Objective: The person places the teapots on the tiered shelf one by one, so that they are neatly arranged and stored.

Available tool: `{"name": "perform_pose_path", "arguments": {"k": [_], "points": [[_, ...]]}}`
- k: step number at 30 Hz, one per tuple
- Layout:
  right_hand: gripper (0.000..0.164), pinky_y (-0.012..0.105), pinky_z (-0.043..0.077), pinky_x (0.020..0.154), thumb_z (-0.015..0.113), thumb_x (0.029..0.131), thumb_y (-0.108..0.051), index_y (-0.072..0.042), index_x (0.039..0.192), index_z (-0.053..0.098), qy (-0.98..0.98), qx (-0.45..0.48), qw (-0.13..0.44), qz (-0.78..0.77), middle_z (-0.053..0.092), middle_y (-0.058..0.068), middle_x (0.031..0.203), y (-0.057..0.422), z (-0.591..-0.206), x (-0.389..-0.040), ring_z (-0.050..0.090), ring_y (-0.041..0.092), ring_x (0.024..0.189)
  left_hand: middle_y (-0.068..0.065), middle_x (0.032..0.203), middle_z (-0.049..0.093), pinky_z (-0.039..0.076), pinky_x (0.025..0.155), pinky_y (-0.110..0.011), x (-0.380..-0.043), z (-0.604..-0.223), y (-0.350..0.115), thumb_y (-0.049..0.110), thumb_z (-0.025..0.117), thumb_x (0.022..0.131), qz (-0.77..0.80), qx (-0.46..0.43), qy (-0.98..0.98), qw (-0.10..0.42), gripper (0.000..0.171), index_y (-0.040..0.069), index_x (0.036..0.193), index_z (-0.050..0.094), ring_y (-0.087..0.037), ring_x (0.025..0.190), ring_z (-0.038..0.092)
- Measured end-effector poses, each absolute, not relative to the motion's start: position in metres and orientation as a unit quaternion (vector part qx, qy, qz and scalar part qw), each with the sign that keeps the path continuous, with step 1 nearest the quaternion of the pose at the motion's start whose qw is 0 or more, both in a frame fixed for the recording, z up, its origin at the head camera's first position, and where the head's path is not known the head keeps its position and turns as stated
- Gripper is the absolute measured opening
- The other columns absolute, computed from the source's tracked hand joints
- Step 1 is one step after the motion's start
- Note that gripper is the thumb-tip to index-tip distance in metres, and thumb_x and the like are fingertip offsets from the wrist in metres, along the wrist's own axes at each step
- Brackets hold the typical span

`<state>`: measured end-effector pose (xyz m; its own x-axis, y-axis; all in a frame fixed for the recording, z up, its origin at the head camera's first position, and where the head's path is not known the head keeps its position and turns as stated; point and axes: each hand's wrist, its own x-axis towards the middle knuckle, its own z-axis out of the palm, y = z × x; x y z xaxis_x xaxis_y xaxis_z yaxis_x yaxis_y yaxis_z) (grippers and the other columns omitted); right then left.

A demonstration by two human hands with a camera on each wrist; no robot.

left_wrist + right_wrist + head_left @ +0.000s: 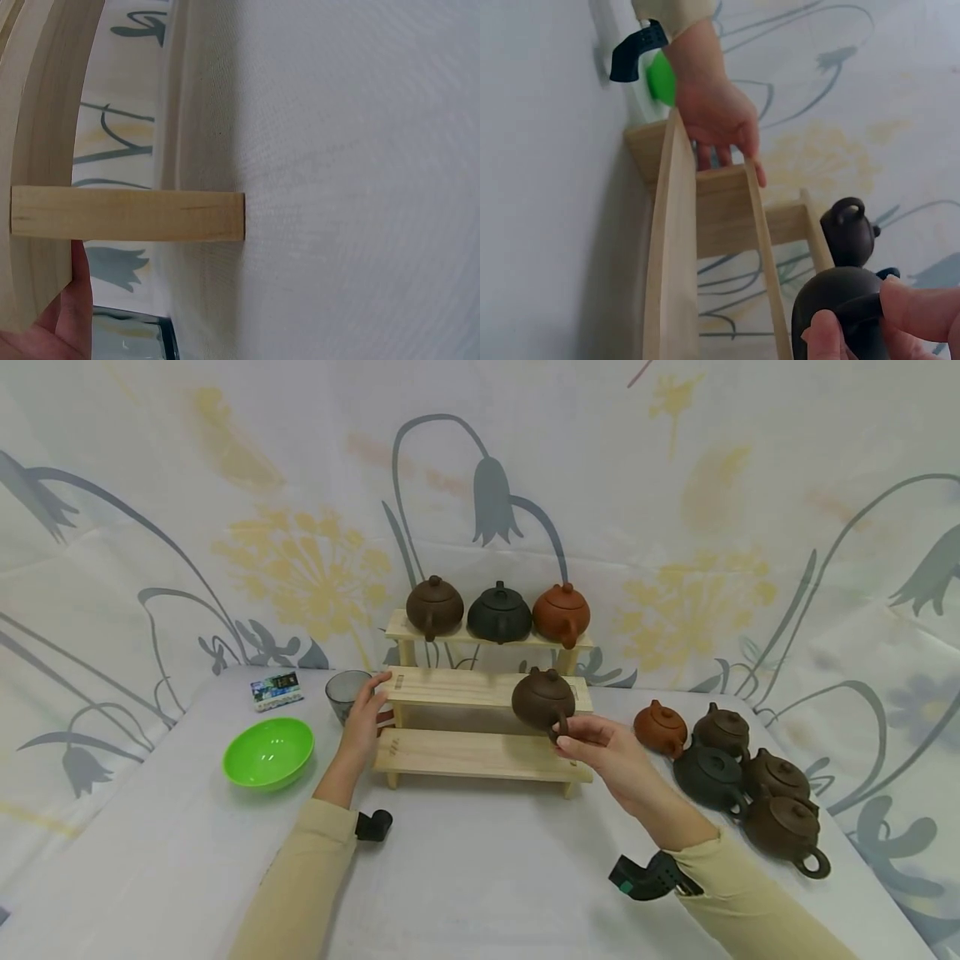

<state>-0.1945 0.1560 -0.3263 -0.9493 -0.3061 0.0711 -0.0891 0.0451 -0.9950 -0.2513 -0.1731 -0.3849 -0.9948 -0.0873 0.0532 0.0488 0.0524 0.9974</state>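
My right hand (618, 764) pinches the handle of a dark brown teapot (540, 700) between thumb and fingers. That teapot overlaps the right part of the middle step of a three-step wooden display stand (457, 753) in the head view. My left hand (362, 722) grips the left end of the middle step, as the left wrist view also shows from low down. Along the top step sit a brown teapot (434, 607), a black teapot (498, 613) and an orange-brown teapot (561, 615).
Several more teapots crowd together on the right, among them a small orange one (660, 727) and a black one (708, 776). Left of the stand are a grey glass cup (345, 692), a green bowl (268, 755) and a small patterned box (276, 691). A patterned cloth hangs behind.
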Motion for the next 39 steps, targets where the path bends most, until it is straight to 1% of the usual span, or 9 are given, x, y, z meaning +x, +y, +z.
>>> {"name": "perform_pose_path", "arguments": {"k": [4,9,16,21,27,34,39], "points": [[0.025,0.033,0.048,0.085,0.056,0.089,0.006,0.017,0.110,0.053,0.726,-0.139,0.085,-0.668,0.063,0.003,0.095,0.143,-0.328,-0.200,0.064,0.013,0.088,-0.015,0.144,0.031,0.035,0.096,-0.052,-0.252,-0.386,-0.173,0.026,0.030,0.102,-0.687,0.017,-0.725,0.049,0.042,0.017,0.143,0.034,-0.042,0.118,0.044],[0.027,0.031,0.049,0.084,0.056,0.089,0.006,0.018,0.112,0.053,0.729,-0.140,0.092,-0.664,0.063,0.004,0.093,0.126,-0.330,-0.208,0.064,0.012,0.085,-0.015,0.143,0.032,0.036,0.095,-0.049,-0.253,-0.386,-0.174,0.024,0.030,0.102,-0.691,0.023,-0.720,0.051,0.042,0.016,0.142,0.034,-0.041,0.117,0.045],[0.022,0.034,0.048,0.084,0.058,0.087,0.006,0.014,0.108,0.056,0.724,-0.131,0.092,-0.671,0.063,0.004,0.092,0.099,-0.330,-0.216,0.063,0.010,0.082,-0.015,0.142,0.034,0.037,0.094,-0.049,-0.254,-0.387,-0.174,0.023,0.031,0.101,-0.696,0.026,-0.716,0.051,0.041,0.016,0.142,0.035,-0.041,0.116,0.046],[0.022,0.030,0.049,0.083,0.059,0.087,0.007,0.014,0.107,0.056,0.717,-0.134,0.096,-0.677,0.063,0.005,0.094,0.078,-0.329,-0.220,0.063,0.012,0.084,-0.016,0.143,0.034,0.037,0.095,-0.049,-0.256,-0.388,-0.174,0.025,0.032,0.101,-0.698,0.023,-0.715,0.048,0.042,0.017,0.142,0.035,-0.041,0.117,0.045],[0.023,0.030,0.048,0.084,0.061,0.086,0.004,0.011,0.108,0.059,0.721,-0.117,0.096,-0.676,0.063,0.007,0.095,0.054,-0.328,-0.227,0.062,0.012,0.083,-0.017,0.141,0.036,0.038,0.094,-0.048,-0.255,-0.388,-0.174,0.025,0.032,0.101,-0.698,0.023,-0.714,0.050,0.042,0.016,0.142,0.035,-0.041,0.116,0.047],[0.024,0.035,0.047,0.086,0.063,0.086,0.003,0.008,0.110,0.060,0.725,-0.102,0.094,-0.675,0.061,0.010,0.098,0.031,-0.327,-0.234,0.060,0.018,0.089,-0.017,0.141,0.036,0.039,0.092,-0.046,-0.254,-0.387,-0.173,0.024,0.031,0.101,-0.700,0.022,-0.712,0.049,0.043,0.016,0.142,0.034,-0.041,0.116,0.047],[0.026,0.032,0.047,0.083,0.064,0.086,0.001,0.008,0.110,0.060,0.730,-0.110,0.083,-0.670,0.060,0.012,0.100,0.018,-0.327,-0.235,0.058,0.021,0.094,-0.017,0.140,0.037,0.040,0.091,-0.047,-0.254,-0.386,-0.174,0.024,0.031,0.101,-0.698,0.023,-0.714,0.051,0.042,0.016,0.142,0.034,-0.041,0.115,0.047]]}}
